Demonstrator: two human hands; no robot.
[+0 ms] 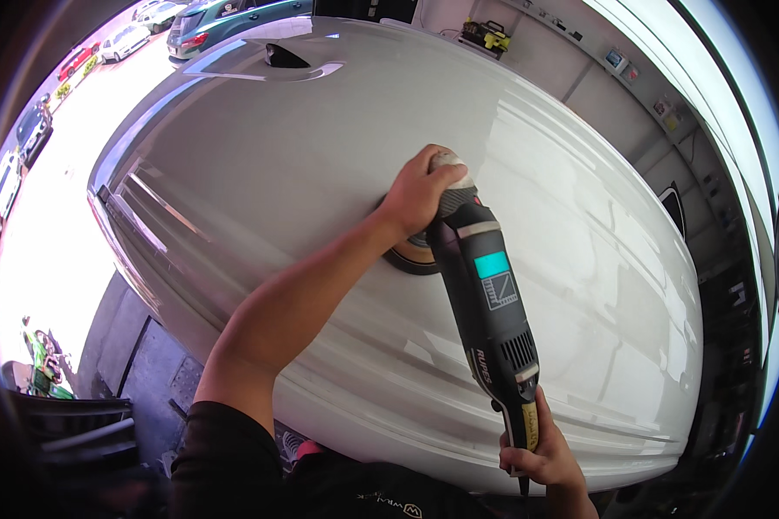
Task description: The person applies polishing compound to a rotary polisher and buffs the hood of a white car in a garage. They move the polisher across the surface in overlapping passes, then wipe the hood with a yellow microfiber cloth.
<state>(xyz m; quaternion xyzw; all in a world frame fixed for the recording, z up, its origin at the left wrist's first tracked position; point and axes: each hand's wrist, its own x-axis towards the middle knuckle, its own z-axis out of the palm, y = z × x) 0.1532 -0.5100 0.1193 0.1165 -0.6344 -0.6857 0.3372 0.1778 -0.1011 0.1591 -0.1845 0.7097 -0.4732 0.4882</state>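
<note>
A black car polisher [485, 294] lies diagonally over a white car roof [389, 104], its round pad [414, 256] down against the paint. My left hand [421, 192] is wrapped over the polisher's head at the far end. Around the rear handle, close to my body, my right hand [541, 450] is closed, with the cord running down below it. Part of the pad is hidden by my left wrist and the tool's body. A teal patch shows on the top of the casing.
A dark shark-fin antenna [286, 57] rises from the roof's far left. Beyond the roof, a wall shelf [580, 43] holds small items, and a yellow-green tool [486, 36] sits near it. Parked cars [123, 41] stand outside at left. The car's side mirror [672, 208] juts out at right.
</note>
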